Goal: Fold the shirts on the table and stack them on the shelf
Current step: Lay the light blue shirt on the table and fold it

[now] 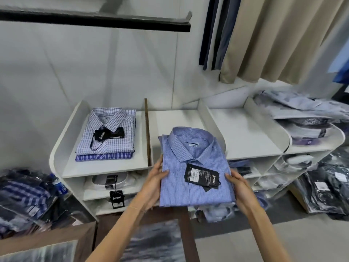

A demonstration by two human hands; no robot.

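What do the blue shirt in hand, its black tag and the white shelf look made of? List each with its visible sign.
Blue shirt: woven fabric, probably cotton or a blend; fine check, crisp folds, matte.
Black tag: likely printed card; flat, stiff, slight sheen.
White shelf: seemingly painted or laminated board; smooth, even surface, rounded corners.

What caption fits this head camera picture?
Both hands, left and right, hold a folded blue shirt over the white shelf.

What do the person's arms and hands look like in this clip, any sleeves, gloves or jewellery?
Both forearms are bare as far as the frame shows: no sleeves and no gloves. The left hand has a thin, pale bracelet or thread at the wrist. The right hand shows no watch, band or ring that I can make out.
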